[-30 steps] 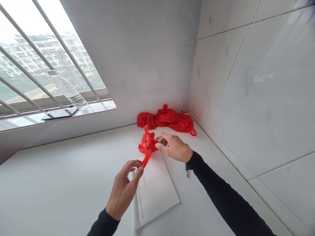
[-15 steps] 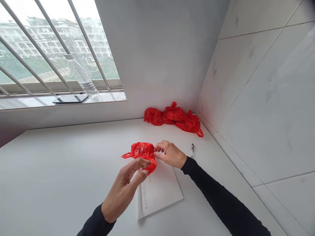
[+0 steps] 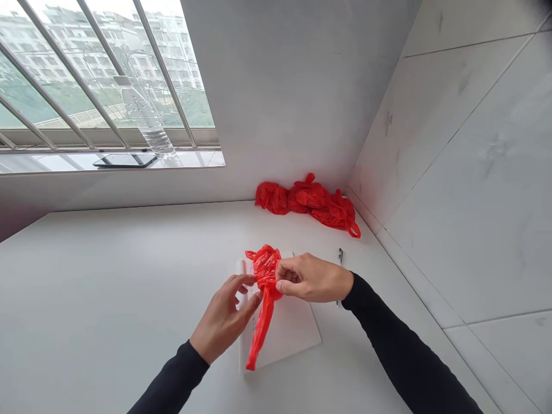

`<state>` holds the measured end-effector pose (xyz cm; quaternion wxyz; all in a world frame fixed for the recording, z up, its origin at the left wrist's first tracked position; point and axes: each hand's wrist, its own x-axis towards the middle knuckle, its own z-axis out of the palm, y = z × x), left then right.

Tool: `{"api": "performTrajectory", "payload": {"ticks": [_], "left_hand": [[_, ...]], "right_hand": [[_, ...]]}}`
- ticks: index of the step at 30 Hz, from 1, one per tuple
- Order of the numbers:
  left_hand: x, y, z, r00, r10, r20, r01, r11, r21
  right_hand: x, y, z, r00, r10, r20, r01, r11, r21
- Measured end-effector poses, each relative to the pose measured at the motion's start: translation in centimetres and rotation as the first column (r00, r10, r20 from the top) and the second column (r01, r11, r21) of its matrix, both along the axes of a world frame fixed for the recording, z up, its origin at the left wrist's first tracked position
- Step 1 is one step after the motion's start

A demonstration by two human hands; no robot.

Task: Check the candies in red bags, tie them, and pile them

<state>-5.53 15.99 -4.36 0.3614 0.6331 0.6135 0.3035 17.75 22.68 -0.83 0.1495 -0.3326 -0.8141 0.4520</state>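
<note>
A crumpled red plastic bag [image 3: 266, 267] is bunched up above an open notebook [image 3: 287, 330]. One long strip of the bag hangs toward me across the page, and a short end sticks out at its upper left. My right hand [image 3: 313, 278] pinches the bag's right side between thumb and curled fingers. On the other side, my left hand [image 3: 230, 313] has its thumb and fingers apart, with the fingertips against the bag's left edge and the top of the hanging strip. Part of the notebook's written column is covered by the bag and my left hand.
More crumpled red plastic bags [image 3: 310, 202] lie against the wall at the back of the white table [image 3: 129, 287]. A pen [image 3: 340, 256] is partly hidden behind my right wrist. On the windowsill are a clear water bottle [image 3: 149, 123] and a dark flat device [image 3: 125, 161].
My left hand has let go of the bag's loop, which now hangs as a long strip. The bag has turned and shifted right. My right hand has moved slightly right with it.
</note>
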Motion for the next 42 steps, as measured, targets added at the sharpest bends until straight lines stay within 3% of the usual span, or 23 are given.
{"api": "performTrajectory", "payload": {"ticks": [3,9,15,17,19,22,27,33,38,42], "left_hand": [[0.3,0.1,-0.1,0.999,-0.035,0.014,0.035,0.999,0.023],[0.7,0.1,0.5,0.985,-0.143,0.1,0.141,0.99,0.022],[0.6,-0.1,0.9,0.997,-0.072,0.011,0.07,0.987,0.142],[0.6,-0.1,0.9,0.997,-0.064,-0.032,0.069,0.984,0.166],[0.7,-0.2,0.7,0.995,-0.077,-0.066,0.088,0.979,0.181],[0.9,-0.3,0.4,0.991,-0.081,-0.104,0.101,0.974,0.204],[0.5,-0.1,0.2,0.977,-0.019,-0.21,0.07,0.969,0.238],[-1.3,0.6,0.6,0.962,0.097,-0.254,-0.028,0.964,0.264],[-0.5,0.3,1.2,0.967,-0.052,-0.251,0.119,0.958,0.259],[0.7,0.0,1.4,0.949,-0.141,-0.283,0.215,0.944,0.249]], "right_hand": [[-0.4,-0.5,0.3,0.995,0.016,-0.095,-0.026,0.994,-0.105],[-0.3,-0.8,1.1,0.978,-0.01,-0.21,-0.023,0.988,-0.154],[1.1,-0.8,1.8,0.991,0.13,0.041,-0.116,0.961,-0.25],[1.1,-0.7,1.6,0.996,0.06,0.058,-0.048,0.98,-0.193],[0.6,-0.7,1.2,0.999,-0.047,0.018,0.048,0.997,-0.06],[-0.6,-0.6,0.1,0.998,-0.064,0.008,0.064,0.996,0.066],[-0.6,0.0,-0.7,0.988,-0.034,0.149,0.019,0.995,0.1],[3.2,1.3,0.6,0.967,-0.087,0.241,0.055,0.989,0.137],[2.8,1.0,0.6,0.967,-0.12,0.225,0.068,0.972,0.223],[1.2,0.8,-0.2,0.987,0.02,0.157,-0.041,0.99,0.134]]}}
